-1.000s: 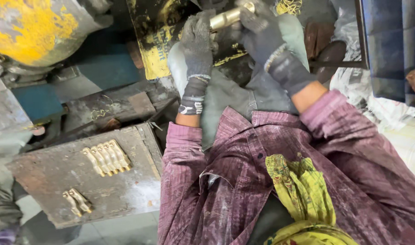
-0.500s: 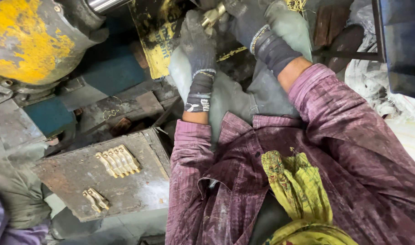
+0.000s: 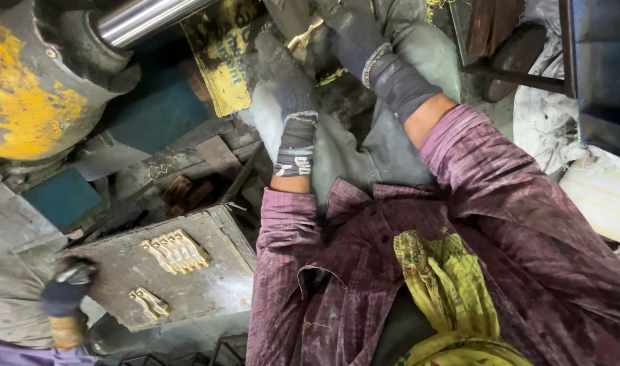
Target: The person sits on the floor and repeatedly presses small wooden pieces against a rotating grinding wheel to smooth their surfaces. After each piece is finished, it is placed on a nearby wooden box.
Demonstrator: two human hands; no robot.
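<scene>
Both my hands wear dark grimy gloves and reach up toward the top of the view. My left hand [image 3: 287, 85] and my right hand [image 3: 356, 34] close together on a small brass part [image 3: 305, 37], of which only a short yellow piece shows between the gloves. My purple sleeves run down from the wrists. On a grey metal block [image 3: 208, 288] at lower left lie a row of several brass pieces [image 3: 176, 249] and a smaller pair [image 3: 149, 302].
A big yellow-stained machine body [image 3: 32, 102] with a polished steel rod [image 3: 144, 19] fills the upper left. Another person's gloved hand [image 3: 67, 290] shows at the bottom left edge. A yellow cloth [image 3: 452, 291] hangs on my chest. A dark metal frame [image 3: 598, 74] stands at right.
The view has tilted down and right, so my hands with the brass part sit higher in the frame. Another person's gloved hand has appeared at bottom left.
</scene>
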